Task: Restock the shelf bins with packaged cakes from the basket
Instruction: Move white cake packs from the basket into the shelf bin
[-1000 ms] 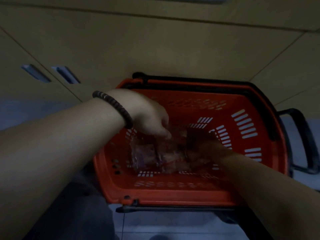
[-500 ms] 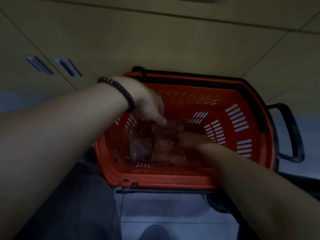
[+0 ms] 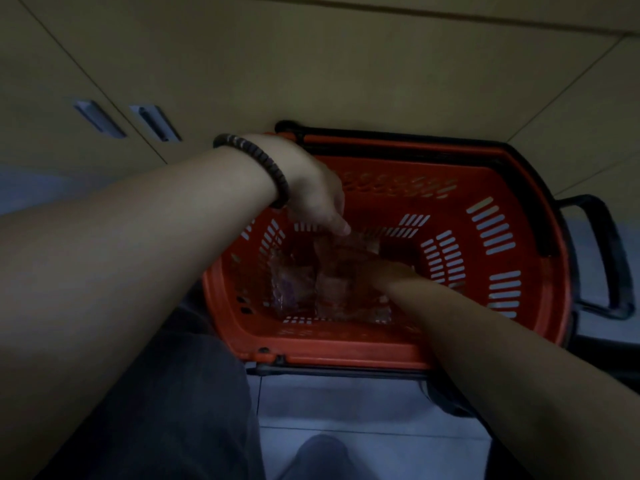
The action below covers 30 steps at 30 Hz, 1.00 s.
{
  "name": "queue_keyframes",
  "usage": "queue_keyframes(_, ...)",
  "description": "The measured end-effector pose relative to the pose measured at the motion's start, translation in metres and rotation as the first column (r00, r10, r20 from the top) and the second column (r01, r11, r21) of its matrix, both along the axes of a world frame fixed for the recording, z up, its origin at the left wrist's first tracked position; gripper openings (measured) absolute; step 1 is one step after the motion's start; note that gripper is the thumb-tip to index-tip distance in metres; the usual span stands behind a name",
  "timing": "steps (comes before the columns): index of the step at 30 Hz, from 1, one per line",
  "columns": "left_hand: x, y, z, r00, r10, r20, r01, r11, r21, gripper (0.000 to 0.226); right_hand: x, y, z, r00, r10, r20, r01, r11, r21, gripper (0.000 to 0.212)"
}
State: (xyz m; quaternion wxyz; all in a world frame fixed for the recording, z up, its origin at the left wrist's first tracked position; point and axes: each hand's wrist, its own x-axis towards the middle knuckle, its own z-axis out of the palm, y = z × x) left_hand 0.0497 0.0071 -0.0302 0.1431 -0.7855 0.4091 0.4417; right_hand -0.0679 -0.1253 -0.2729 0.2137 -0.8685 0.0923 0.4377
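Clear-wrapped packaged cakes point(image 3: 330, 289) lie walled in by the slotted orange plastic basket point(image 3: 485, 188); left hand point(image 3: 311, 192) pinches one wrapper's edge; right hand point(image 3: 388, 271), grip cannot be told.

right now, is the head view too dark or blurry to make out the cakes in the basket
Head view: dim overall; the packaged cakes in the orange basket read as murky clear wrappers, count unclear; the wide-angle lens stretches the near forearms, which look soft.
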Motion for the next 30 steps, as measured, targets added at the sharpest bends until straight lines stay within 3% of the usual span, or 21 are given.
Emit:
queue_keyframes(2,0.002,0.002,-0.002,1.0,0.004,-0.001,-0.004,1.0,0.0,0.053,-0.005,0.0,0.005,0.987,0.161,0.017,-0.158,0.982,-0.104,0.049)
queue_keyframes(5,0.007,0.007,-0.003,1.0,0.019,-0.022,-0.019,1.0,-0.001,0.052,-0.009,-0.002,0.027,0.987,0.158,-0.028,-0.16,0.981,-0.11,0.052)
queue_keyframes(8,0.011,0.011,0.006,0.998,0.064,-0.008,-0.064,0.998,0.006,0.053,-0.004,-0.007,0.075,0.98,0.197,-0.023,-0.199,0.974,-0.107,0.069)
queue_keyframes(13,0.012,0.028,0.017,0.969,0.246,0.001,-0.246,0.969,-0.026,0.067,0.03,-0.012,0.191,0.953,0.3,0.042,-0.287,0.939,-0.191,0.052)
queue_keyframes(15,0.017,0.037,0.02,0.876,0.471,-0.1,-0.478,0.877,-0.057,0.083,0.035,-0.014,0.24,0.943,0.279,0.179,-0.237,0.945,-0.225,0.055)
queue_keyframes(18,0.022,0.049,0.029,0.54,0.745,-0.392,-0.813,0.582,-0.014,0.095,0.021,-0.015,0.295,0.899,0.169,0.404,-0.097,0.977,-0.192,0.075)
queue_keyframes(19,0.022,0.053,0.032,0.444,0.761,-0.472,-0.855,0.518,0.031,0.096,0.013,-0.015,0.305,0.871,0.116,0.478,-0.042,0.986,-0.162,0.076)
queue_keyframes(21,0.022,0.06,0.04,0.306,0.73,-0.612,-0.868,0.477,0.135,0.101,-0.003,-0.013,0.317,0.774,0.1,0.625,-0.005,0.988,-0.152,0.071)
queue_keyframes(24,0.02,0.064,0.053,0.181,0.616,-0.767,-0.85,0.49,0.193,0.107,-0.006,-0.013,0.329,0.578,0.259,0.774,-0.017,0.952,-0.305,0.059)
queue_keyframes(27,0.012,0.053,0.064,0.152,0.539,-0.829,-0.903,0.417,0.105,0.1,-0.002,-0.014,0.331,0.378,0.276,0.884,-0.001,0.955,-0.297,0.057)
queue_keyframes(30,0.005,0.038,0.065,0.205,0.565,-0.799,-0.954,0.298,-0.034,0.083,0.002,-0.017,0.324,0.278,0.295,0.914,0.037,0.948,-0.317,0.055)
